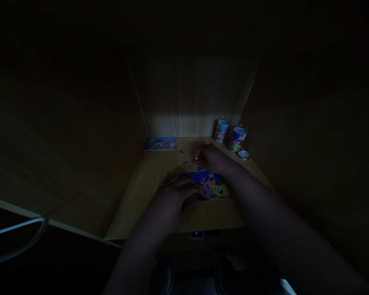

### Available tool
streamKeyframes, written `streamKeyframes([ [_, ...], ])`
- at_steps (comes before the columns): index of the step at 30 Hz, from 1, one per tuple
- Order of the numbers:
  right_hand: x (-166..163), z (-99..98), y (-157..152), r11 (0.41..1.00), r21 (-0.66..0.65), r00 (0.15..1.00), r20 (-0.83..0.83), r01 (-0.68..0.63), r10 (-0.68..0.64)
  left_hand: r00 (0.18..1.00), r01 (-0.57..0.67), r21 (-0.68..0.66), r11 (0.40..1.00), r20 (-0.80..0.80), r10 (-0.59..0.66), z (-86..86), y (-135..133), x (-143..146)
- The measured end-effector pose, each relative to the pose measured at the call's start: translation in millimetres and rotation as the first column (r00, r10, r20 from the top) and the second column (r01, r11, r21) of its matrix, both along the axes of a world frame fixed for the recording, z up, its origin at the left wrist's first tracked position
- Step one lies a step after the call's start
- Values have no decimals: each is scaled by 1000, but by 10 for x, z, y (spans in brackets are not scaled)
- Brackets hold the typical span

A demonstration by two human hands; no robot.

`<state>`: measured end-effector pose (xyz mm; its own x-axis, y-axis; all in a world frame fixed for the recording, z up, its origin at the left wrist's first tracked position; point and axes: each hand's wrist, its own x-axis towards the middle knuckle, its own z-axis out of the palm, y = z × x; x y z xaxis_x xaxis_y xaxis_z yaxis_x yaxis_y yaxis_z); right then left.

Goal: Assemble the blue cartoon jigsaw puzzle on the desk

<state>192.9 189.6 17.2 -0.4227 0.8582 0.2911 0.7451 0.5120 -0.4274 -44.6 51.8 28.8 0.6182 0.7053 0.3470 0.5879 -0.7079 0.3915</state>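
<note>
A partly assembled jigsaw puzzle [213, 186], blue with yellow and pink cartoon figures, lies flat on the wooden surface. Over its left side rests my left hand [176, 196], fingers stretched out and touching it, hiding that edge. Just beyond the puzzle, my right hand [211, 157] is closed in a pinch on a small puzzle piece [196, 158], of which only a yellowish bit shows. A loose blue piece [199, 169] sits at the puzzle's far edge. More loose pieces [185, 163] lie to the left of my right hand, with others [181, 152] farther back.
At the back left lies another cartoon puzzle strip [161, 144]. Two cartoon-printed cans [222, 130] [238, 138] stand at the back right, a round metal lid [244, 155] beside them. Wooden panels [193, 98] enclose the back and sides. The scene is very dark.
</note>
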Motion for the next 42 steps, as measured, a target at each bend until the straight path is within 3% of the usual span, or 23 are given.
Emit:
streamKeyframes([
  [8,-99,95,-70,988,-146,969,-248,-51,13,1000,-9,14,1000,-7,10,-48,0,1],
  [11,-145,153,-133,954,-246,935,-345,-171,79,988,-115,55,992,107,109,-54,21,-38],
  [15,-192,214,-235,855,-366,878,-441,-367,187,931,-290,59,955,247,268,-31,67,-112],
  [18,-200,209,-272,705,-467,785,-583,-534,209,935,-266,7,964,245,256,-19,82,-144],
  [20,-200,193,-277,635,-494,740,-644,-594,191,938,-251,-21,968,241,249,-22,80,-150],
  [26,-216,192,-297,580,-524,729,-657,-624,190,920,-277,-69,958,269,285,-31,67,-158],
  [29,-226,187,-296,603,-512,739,-643,-611,203,914,-302,-102,948,250,318,4,54,-182],
  [35,-231,104,-229,829,-329,806,-549,-453,223,914,-379,-231,896,61,402,104,20,-279],
  [42,-230,127,-227,909,-245,864,-464,-338,197,931,-339,-227,913,55,360,58,50,-258],
])
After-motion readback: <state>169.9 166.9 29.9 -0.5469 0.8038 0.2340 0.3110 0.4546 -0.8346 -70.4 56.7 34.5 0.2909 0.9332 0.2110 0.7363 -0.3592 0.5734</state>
